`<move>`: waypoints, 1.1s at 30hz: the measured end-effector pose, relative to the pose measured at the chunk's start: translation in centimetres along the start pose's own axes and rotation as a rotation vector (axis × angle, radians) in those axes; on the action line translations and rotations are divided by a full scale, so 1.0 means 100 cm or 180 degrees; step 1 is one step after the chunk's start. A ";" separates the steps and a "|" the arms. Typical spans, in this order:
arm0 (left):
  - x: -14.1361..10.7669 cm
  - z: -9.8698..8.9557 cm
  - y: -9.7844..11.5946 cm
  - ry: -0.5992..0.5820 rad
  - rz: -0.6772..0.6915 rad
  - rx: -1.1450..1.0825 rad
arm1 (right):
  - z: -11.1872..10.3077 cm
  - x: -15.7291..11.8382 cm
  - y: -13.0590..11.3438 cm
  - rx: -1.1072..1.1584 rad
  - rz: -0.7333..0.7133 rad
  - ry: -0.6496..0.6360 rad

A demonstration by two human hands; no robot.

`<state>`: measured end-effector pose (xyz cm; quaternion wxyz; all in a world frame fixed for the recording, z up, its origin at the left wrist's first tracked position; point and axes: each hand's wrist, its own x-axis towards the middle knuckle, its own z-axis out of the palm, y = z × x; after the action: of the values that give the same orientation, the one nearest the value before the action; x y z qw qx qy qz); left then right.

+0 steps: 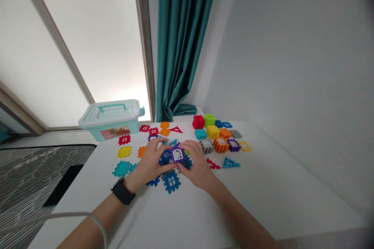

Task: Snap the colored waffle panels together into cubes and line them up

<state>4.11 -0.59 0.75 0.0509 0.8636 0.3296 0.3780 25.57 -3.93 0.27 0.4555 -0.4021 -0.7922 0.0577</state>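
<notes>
Purple window tile (177,155) – pinched from both sides
Left hand (151,160) and right hand (197,164) – fingers half curled – hold its opposite edges

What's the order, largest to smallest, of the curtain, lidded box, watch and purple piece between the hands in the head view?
1. Teal curtain
2. Lidded box
3. Black watch
4. Purple piece

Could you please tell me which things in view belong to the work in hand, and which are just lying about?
Seem to belong:
purple piece, held between left hand and right hand
nearest blue tile
red stack and green stack, probably

Seem incidental:
lidded box
curtain
cable
watch, worn on the left wrist
</notes>
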 end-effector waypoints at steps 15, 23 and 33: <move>0.066 0.085 0.063 -0.0073 0.0039 -0.0610 | -0.084 -0.052 0.040 -0.0491 0.0536 0.0638; 0.092 0.121 0.079 -0.0200 0.0063 -0.0895 | -0.115 -0.063 0.060 -0.0670 0.0718 0.0670; 0.106 0.146 0.083 -0.0306 0.0097 -0.0883 | -0.131 -0.070 0.083 -0.0751 0.0764 0.0554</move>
<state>23.83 1.74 -0.16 0.1798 0.8703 0.2582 0.3789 42.28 -6.80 -0.72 0.4618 -0.5478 -0.6975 -0.0166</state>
